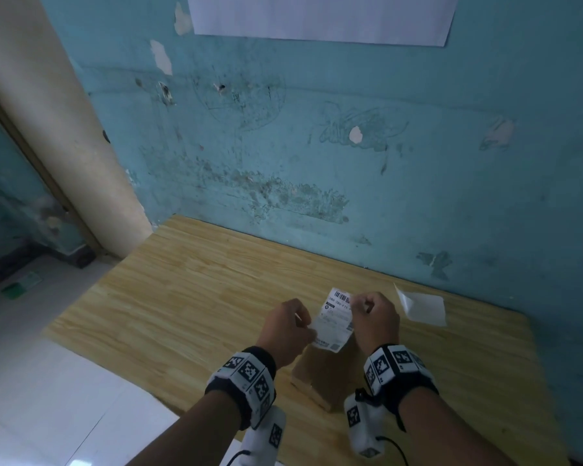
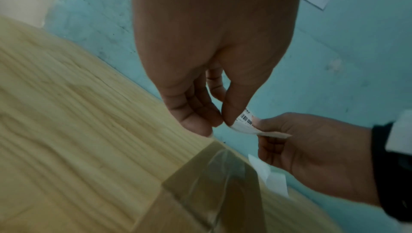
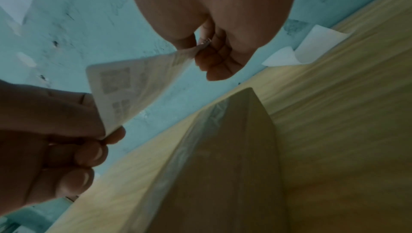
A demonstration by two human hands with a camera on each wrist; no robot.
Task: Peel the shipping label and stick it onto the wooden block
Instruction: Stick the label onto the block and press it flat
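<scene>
A white shipping label (image 1: pixel 335 322) with a barcode hangs in the air between both hands, above the wooden block (image 1: pixel 327 375). My left hand (image 1: pixel 308 331) pinches its lower left edge between thumb and fingers. My right hand (image 1: pixel 355 302) pinches its upper right corner near the barcode. From the right wrist view the label (image 3: pixel 133 85) shows its underside, stretched between the right hand (image 3: pixel 205 46) and the left hand (image 3: pixel 104 136). The block (image 3: pixel 223 157) lies on the table directly below, with glossy clear film along one side. In the left wrist view, the left hand (image 2: pixel 220 122) grips the label (image 2: pixel 245 122).
The curled white backing sheet (image 1: pixel 421 306) lies on the wooden table (image 1: pixel 182 297) to the right, near the teal wall (image 1: pixel 317 163). The table's left edge drops to a white tiled floor (image 1: pixel 48 381). A cream pillar (image 1: pixel 64 129) stands at the far left.
</scene>
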